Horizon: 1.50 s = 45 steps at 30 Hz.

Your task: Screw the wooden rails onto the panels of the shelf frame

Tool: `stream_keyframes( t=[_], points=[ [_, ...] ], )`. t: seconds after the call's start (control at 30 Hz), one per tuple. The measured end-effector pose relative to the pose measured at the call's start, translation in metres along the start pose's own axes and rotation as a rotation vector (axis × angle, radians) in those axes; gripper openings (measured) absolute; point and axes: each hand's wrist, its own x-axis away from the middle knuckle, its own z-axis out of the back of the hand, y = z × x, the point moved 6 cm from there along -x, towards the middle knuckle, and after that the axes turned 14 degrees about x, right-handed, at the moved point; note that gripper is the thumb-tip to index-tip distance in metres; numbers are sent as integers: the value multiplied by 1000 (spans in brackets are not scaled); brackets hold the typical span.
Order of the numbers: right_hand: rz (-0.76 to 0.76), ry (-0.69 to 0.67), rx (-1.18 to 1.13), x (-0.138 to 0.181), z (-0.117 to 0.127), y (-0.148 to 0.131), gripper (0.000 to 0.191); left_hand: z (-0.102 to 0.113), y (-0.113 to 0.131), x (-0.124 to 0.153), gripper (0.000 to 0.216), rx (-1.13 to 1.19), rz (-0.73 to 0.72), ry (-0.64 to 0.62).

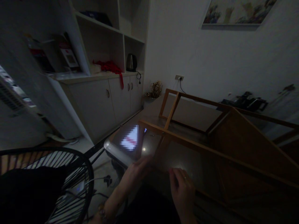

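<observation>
A wooden frame (201, 146) of bars and a panel lies tilted on a glossy table (187, 115) in dim light. My left hand (135, 174) reaches to the frame's near left end, fingers stretched along the wood; whether it grips is unclear. My right hand (182, 186) rests at the frame's near bar with fingers curled, touching the wood. A lit screen (130, 140) lies on the table just beyond my left hand.
White cupboards and shelves (102, 93) stand at left with a kettle (131, 62) and red cloth (108, 66). A black wire chair (53, 183) sits at lower left. Cables lie on the floor. Dark tools (245, 101) rest at the table's far right.
</observation>
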Motion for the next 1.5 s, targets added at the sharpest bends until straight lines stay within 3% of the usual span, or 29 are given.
stream_keyframes(
  t=[0.17,0.37,0.6,0.83,1.13,1.5],
  points=[
    [2,17,2,0,1,0,24,1,3,-3,49,9,-4,-26],
    [-67,185,-61,8,13,-1,19,3,-2,-1,53,26,31,-38],
    [17,128,-253,8,10,-34,18,1,-3,-2,52,97,50,-67],
    [7,72,-337,12,1,-45,17,3,-4,-3,51,160,33,-96],
    [108,22,-332,21,-4,-57,24,8,-12,-3,53,142,18,-209],
    [146,13,-275,18,-9,-69,22,11,-13,-5,54,143,7,-231]
  ],
)
